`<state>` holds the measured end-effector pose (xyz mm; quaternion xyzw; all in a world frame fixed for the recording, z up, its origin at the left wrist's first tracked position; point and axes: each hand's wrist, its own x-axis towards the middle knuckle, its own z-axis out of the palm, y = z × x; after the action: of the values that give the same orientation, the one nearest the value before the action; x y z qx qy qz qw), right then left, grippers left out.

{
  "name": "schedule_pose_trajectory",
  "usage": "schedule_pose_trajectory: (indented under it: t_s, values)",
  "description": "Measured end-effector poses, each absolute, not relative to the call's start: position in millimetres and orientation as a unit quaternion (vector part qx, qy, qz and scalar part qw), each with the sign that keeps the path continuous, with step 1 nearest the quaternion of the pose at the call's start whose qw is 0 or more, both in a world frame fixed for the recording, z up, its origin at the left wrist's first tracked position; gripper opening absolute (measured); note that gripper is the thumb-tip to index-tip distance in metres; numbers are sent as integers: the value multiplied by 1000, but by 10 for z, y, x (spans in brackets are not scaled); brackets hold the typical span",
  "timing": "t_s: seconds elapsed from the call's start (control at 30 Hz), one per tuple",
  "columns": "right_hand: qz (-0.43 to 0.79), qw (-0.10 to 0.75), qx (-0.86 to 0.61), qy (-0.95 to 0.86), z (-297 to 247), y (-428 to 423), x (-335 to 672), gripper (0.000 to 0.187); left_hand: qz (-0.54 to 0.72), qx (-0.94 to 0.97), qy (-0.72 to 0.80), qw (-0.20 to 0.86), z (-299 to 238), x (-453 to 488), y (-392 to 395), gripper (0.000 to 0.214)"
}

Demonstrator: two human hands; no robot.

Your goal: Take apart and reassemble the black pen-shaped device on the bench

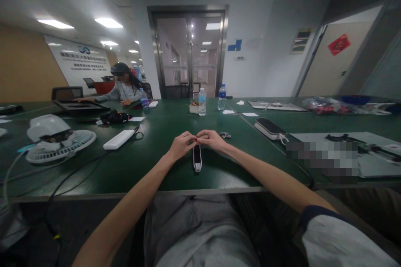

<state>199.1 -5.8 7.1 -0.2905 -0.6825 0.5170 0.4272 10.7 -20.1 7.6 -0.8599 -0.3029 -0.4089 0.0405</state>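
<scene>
Both my arms reach out over a green table (131, 167). My left hand (181, 145) and my right hand (213, 139) meet fingertip to fingertip, each in a pinch on something too small to make out. A ring shows on my left hand. Directly below the fingertips a narrow black-and-silver device (197, 158) lies lengthwise on the table. A few small dark parts (224, 135) sit just right of my right hand.
A white desk fan (59, 139) with cables lies at the left, beside a white power strip (119, 139). Water bottles (202, 102) stand further back. A boxed phone-like device (270, 128) rests at the right. Another person (123, 87) sits at the far left end.
</scene>
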Motion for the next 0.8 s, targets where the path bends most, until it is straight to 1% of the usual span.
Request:
schedule_pose_trajectory:
  t_s: [0.13, 0.2, 0.3, 0.4, 0.5, 0.57, 0.63, 0.7, 0.8]
  values:
    - [472, 421, -290, -719, 109, -73, 1988, 36, -393, -865, -310, 38, 66, 104, -191, 12]
    - [430, 429, -298, -736, 150, -60, 2009, 32, -389, -864, -318, 39, 61, 102, -189, 12]
    - [329, 456, -337, -755, 227, 34, 2129, 28, -383, -864, -326, 38, 60, 96, -198, 13]
    - [219, 476, -406, -749, 295, 247, 2391, 28, -373, -866, -333, 31, 62, 83, -207, 14]
    - [102, 467, -504, -719, 331, 547, 2742, 27, -372, -864, -338, 24, 55, 67, -190, 15]
    - [38, 427, -558, -711, 328, 759, 2963, 25, -371, -863, -341, 22, 47, 55, -161, 15]
    - [0, 360, -592, -721, 296, 960, 3130, 23, -367, -863, -346, 20, 40, 40, -124, 16]
    - [-4, 297, -617, -729, 238, 1148, 3220, 22, -360, -864, -352, 12, 32, 20, -85, 17]
    - [15, 225, -643, -732, 131, 1410, 3219, 26, -353, -862, -365, -2, 16, -12, -38, 17]
